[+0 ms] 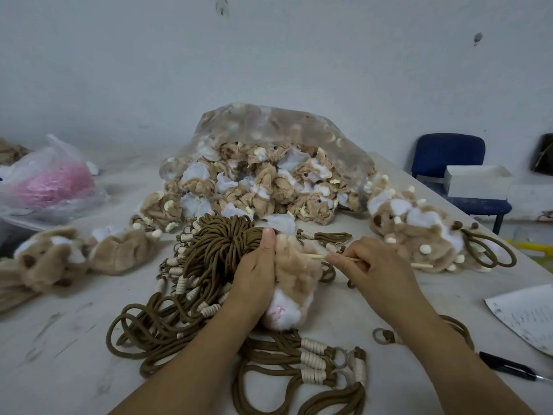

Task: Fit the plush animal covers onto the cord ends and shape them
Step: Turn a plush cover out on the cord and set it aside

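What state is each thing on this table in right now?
plush cover, gripped by the left hand
wooden stick, pinched by the right hand, tip inside the cover
clear bag, open and full
cord bundle, lying loose on the table

Soft, cool light is cast; faint shadows are thrown on the table (74,354). Edges are bowed and blurred, most at three o'clock.
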Action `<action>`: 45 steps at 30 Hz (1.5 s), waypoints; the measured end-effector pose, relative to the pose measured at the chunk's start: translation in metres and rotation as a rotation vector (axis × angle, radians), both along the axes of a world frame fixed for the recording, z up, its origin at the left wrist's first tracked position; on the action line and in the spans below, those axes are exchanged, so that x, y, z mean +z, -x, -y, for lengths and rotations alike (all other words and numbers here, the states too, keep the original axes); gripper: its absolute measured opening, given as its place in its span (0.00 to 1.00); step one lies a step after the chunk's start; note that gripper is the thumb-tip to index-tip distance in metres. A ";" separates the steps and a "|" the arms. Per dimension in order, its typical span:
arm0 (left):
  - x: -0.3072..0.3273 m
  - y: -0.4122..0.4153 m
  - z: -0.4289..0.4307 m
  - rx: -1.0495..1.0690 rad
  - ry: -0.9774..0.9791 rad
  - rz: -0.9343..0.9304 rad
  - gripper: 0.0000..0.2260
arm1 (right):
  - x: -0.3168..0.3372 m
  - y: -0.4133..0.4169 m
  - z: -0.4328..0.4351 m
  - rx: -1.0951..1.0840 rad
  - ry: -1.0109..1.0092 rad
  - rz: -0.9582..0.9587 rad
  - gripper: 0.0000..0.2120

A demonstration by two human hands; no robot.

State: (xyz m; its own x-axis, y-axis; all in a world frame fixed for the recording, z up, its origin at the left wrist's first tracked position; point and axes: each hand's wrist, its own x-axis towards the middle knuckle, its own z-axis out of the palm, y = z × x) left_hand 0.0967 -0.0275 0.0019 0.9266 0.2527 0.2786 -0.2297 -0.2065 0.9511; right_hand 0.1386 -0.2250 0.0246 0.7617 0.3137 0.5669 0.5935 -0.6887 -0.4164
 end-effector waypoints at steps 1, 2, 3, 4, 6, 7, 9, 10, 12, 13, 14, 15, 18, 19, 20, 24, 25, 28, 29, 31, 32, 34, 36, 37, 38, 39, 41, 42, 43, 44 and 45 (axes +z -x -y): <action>0.001 0.002 0.001 -0.052 -0.026 -0.019 0.39 | -0.002 0.001 -0.003 0.008 -0.039 -0.037 0.21; 0.002 0.003 0.003 -0.107 -0.062 -0.022 0.38 | -0.005 0.003 -0.006 0.008 -0.072 -0.067 0.21; 0.003 0.005 0.006 -0.162 -0.106 -0.015 0.35 | -0.007 0.004 -0.009 0.004 -0.104 -0.092 0.21; 0.005 0.006 0.009 -0.203 -0.153 -0.012 0.31 | -0.008 0.004 -0.010 0.000 -0.131 -0.117 0.22; 0.007 0.005 0.012 -0.242 -0.209 -0.004 0.24 | -0.009 0.006 -0.012 0.000 -0.182 -0.176 0.25; 0.007 0.004 0.012 -0.245 -0.211 0.002 0.19 | -0.010 0.006 -0.013 0.002 -0.219 -0.215 0.26; 0.006 0.002 0.011 -0.224 -0.219 0.002 0.11 | -0.011 0.008 -0.015 0.007 -0.293 -0.289 0.27; 0.006 0.001 0.010 -0.200 -0.208 -0.013 0.08 | -0.011 0.008 -0.016 0.009 -0.313 -0.315 0.26; 0.005 0.002 0.008 -0.162 -0.160 -0.052 0.03 | -0.012 0.008 -0.018 0.005 -0.316 -0.346 0.26; 0.006 0.003 0.008 -0.151 -0.127 -0.060 0.06 | -0.013 0.007 -0.018 0.001 -0.314 -0.355 0.27; 0.006 0.003 0.008 -0.138 -0.094 -0.069 0.07 | -0.013 0.007 -0.017 -0.006 -0.316 -0.360 0.27; 0.006 0.004 0.007 -0.125 -0.074 -0.083 0.10 | -0.012 0.006 -0.016 -0.014 -0.315 -0.361 0.28; 0.005 0.005 0.006 -0.127 -0.032 -0.095 0.22 | -0.010 0.004 -0.008 -0.051 -0.247 -0.287 0.30; 0.005 0.006 0.006 -0.121 -0.012 -0.093 0.23 | -0.008 0.003 -0.005 -0.065 -0.205 -0.228 0.28; 0.005 0.005 0.006 -0.109 0.006 -0.089 0.24 | -0.006 0.001 -0.001 -0.069 -0.170 -0.168 0.25; 0.004 0.003 0.003 -0.057 0.021 -0.086 0.28 | 0.001 -0.006 0.011 -0.058 -0.008 0.005 0.23; 0.004 0.003 0.002 -0.051 0.018 -0.093 0.30 | 0.002 -0.007 0.012 -0.042 0.018 0.024 0.24; 0.002 0.001 -0.002 -0.028 0.024 -0.079 0.37 | 0.001 -0.008 0.014 0.033 0.040 -0.001 0.25; 0.002 0.002 -0.003 -0.017 0.024 -0.069 0.39 | 0.001 -0.008 0.013 0.046 0.026 -0.022 0.24; 0.001 0.001 -0.003 -0.008 0.026 -0.069 0.39 | -0.001 -0.004 0.008 0.068 -0.063 -0.096 0.24; 0.001 0.000 -0.003 -0.022 0.024 -0.087 0.39 | -0.003 -0.002 0.004 0.086 -0.131 -0.147 0.24; -0.004 -0.003 0.000 -0.093 0.012 -0.156 0.37 | -0.006 0.004 -0.006 0.127 -0.218 -0.236 0.24; -0.006 -0.005 0.002 -0.123 0.014 -0.227 0.31 | -0.008 0.009 -0.014 0.141 -0.224 -0.256 0.27; -0.008 -0.005 0.002 -0.118 0.005 -0.234 0.28 | -0.008 0.010 -0.016 0.137 -0.229 -0.256 0.28; -0.009 -0.005 0.002 -0.111 -0.018 -0.217 0.26 | -0.008 0.010 -0.017 0.126 -0.249 -0.266 0.29; -0.009 -0.005 0.003 -0.097 -0.045 -0.177 0.24 | -0.008 0.010 -0.017 0.110 -0.280 -0.283 0.29; -0.006 -0.004 0.006 -0.044 -0.066 -0.040 0.19 | -0.008 0.010 -0.015 0.074 -0.329 -0.321 0.29; -0.005 -0.004 0.007 -0.020 -0.061 0.045 0.18 | -0.008 0.009 -0.014 0.060 -0.350 -0.337 0.28; -0.003 -0.003 0.008 -0.013 -0.055 0.118 0.19 | -0.008 0.009 -0.012 0.056 -0.370 -0.347 0.26; -0.001 -0.002 0.008 -0.028 -0.059 0.165 0.19 | -0.008 0.009 -0.012 0.061 -0.380 -0.345 0.24; 0.001 0.000 0.009 -0.058 -0.077 0.182 0.17 | -0.007 0.009 -0.011 0.071 -0.371 -0.323 0.23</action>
